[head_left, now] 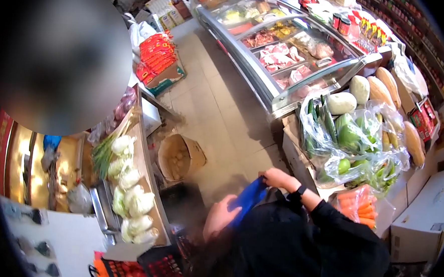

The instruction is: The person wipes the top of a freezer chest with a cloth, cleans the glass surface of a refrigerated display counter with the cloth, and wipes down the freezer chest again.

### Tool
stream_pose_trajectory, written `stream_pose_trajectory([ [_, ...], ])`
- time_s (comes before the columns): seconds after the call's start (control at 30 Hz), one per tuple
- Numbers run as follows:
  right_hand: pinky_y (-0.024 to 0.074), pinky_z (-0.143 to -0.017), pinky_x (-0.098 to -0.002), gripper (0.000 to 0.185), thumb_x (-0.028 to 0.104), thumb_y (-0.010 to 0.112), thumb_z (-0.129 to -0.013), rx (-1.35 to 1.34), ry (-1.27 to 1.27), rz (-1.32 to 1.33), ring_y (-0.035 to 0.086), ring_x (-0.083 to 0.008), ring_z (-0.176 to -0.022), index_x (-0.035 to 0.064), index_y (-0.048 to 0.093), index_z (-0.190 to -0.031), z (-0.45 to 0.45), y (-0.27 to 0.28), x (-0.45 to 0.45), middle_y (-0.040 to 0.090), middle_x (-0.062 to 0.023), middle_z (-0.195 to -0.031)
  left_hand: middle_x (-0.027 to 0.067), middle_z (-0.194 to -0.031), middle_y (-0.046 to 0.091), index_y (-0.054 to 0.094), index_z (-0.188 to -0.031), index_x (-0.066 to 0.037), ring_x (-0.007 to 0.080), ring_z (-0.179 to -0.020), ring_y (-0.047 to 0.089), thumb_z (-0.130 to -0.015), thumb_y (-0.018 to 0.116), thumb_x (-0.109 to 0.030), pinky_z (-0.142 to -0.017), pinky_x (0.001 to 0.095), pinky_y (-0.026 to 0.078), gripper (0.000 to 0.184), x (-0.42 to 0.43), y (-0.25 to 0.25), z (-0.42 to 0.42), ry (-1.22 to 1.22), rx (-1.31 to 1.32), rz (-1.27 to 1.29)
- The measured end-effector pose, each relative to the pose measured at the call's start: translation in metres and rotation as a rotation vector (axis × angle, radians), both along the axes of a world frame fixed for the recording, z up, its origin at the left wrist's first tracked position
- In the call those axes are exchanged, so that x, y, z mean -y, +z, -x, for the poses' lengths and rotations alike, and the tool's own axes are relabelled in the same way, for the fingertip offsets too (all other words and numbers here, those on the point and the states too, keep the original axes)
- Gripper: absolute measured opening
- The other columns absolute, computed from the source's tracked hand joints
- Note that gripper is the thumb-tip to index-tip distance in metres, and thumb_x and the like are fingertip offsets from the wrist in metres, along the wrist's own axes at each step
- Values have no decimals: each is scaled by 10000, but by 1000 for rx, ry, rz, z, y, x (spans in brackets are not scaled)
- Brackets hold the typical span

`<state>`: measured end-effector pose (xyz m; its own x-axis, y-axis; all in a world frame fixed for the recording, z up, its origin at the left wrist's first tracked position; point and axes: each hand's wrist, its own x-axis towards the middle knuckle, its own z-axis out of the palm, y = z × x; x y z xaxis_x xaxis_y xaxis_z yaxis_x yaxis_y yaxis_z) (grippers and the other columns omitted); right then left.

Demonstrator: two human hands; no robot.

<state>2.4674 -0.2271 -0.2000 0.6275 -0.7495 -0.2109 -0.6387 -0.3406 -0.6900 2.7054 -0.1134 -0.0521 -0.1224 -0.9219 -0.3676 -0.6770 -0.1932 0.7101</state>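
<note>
A strip of blue cloth-like material (249, 202) is stretched between my two hands at the lower middle. My right hand (278, 179), with a dark watch on its wrist, pinches the upper end. At the lower end, my left hand (221, 216) has its fingers closed around the material. My left hand is partly blurred, and my black sleeves and clothing hide the area below. Beyond the hands, a cardboard box (197, 155) with round brown items stands on the floor.
A glass meat display case (246, 59) runs along the upper right. Bagged green vegetables (352, 135) and bagged carrots (357, 205) lie at right. Cabbages (133, 204) line a shelf at left. A blurred grey round shape (60, 55) covers the upper left.
</note>
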Motion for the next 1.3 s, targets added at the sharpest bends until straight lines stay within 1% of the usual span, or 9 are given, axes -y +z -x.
stream_pose_trajectory([
  [0.1, 505, -744, -467, 210, 139, 578, -804, 147, -3, 111, 633, -382, -837, 69, 664, -983, -17, 1, 62, 669, -189, -865, 181, -871, 702, 581, -1171, -76, 218, -763, 689, -806, 733, -160, -701, 324, 530, 405, 65, -5, -21, -11, 33, 6],
  [0.2, 504, -750, -461, 231, 136, 574, -798, -37, 35, 91, 633, -382, -838, 74, 671, -999, -32, 7, 118, 669, -186, -871, 154, -832, 707, 581, -1147, -72, 190, -713, 680, -804, 723, -102, -659, 322, 532, 372, 124, -15, -52, -45, 81, -75],
  [0.47, 505, -746, -445, 193, 174, 580, -825, 52, -240, -25, 635, -362, -822, 119, 684, -978, -17, -5, 218, 669, -161, -848, 131, -931, 700, 606, -1115, -32, 146, -864, 653, -846, 587, 29, -790, 301, 502, 276, 301, -55, -104, -136, 6, -244],
  [0.63, 502, -733, -437, 257, 143, 589, -836, -21, -436, -52, 641, -350, -837, 109, 635, -1087, -4, 25, 301, 662, -168, -879, 227, -1001, 653, 630, -1101, -32, 352, -963, 649, -817, 518, 49, -862, 362, 492, 315, 457, -65, -105, -486, -66, 79],
  [0.93, 449, -981, -391, 449, -80, 581, -741, 64, -1160, 705, 568, -313, -1144, 82, 636, -1156, 41, 119, 397, 631, -126, -1188, 154, -1204, 617, 649, -1163, -97, 316, -1175, 553, -701, 431, 149, -999, 395, 442, 567, 700, -21, 32, -915, -138, 741],
  [1.03, 434, -1011, -410, 432, -43, 590, -763, -142, -1337, 752, 536, -321, -1193, 87, 638, -1172, 62, 81, 402, 630, -121, -1198, 137, -1208, 624, 658, -1156, -119, 325, -1174, 555, -715, 455, 128, -1003, 415, 440, 544, 736, -55, 88, -1026, -146, 874],
  [1.13, 379, -1061, -445, 473, 20, 616, -766, -406, -1408, 540, 456, -394, -1258, 11, 568, -1237, 67, -19, 398, 529, -224, -1309, 125, -1186, 639, 689, -1074, -107, 326, -1152, 568, -772, 506, 38, -983, 422, 450, 382, 747, -111, 128, -1187, -87, 841],
  [1.2, 332, -1094, -458, 574, 79, 626, -778, -225, -1491, 339, 396, -441, -1292, 4, 474, -1327, 55, -66, 406, 421, -302, -1374, 113, -1150, 655, 710, -977, -116, 321, -1119, 588, -801, 546, -62, -951, 437, 467, 247, 741, -132, 133, -1281, -106, 874],
  [1.3, 289, -1107, -491, 678, 189, 647, -825, -210, -1691, 256, 293, -489, -1339, 48, 359, -1421, 40, -49, 446, 333, -354, -1402, 119, -1209, 621, 696, -1018, -113, 320, -1177, 549, -799, 542, -56, -999, 422, 435, 273, 747, -158, 137, -1406, -115, 750],
])
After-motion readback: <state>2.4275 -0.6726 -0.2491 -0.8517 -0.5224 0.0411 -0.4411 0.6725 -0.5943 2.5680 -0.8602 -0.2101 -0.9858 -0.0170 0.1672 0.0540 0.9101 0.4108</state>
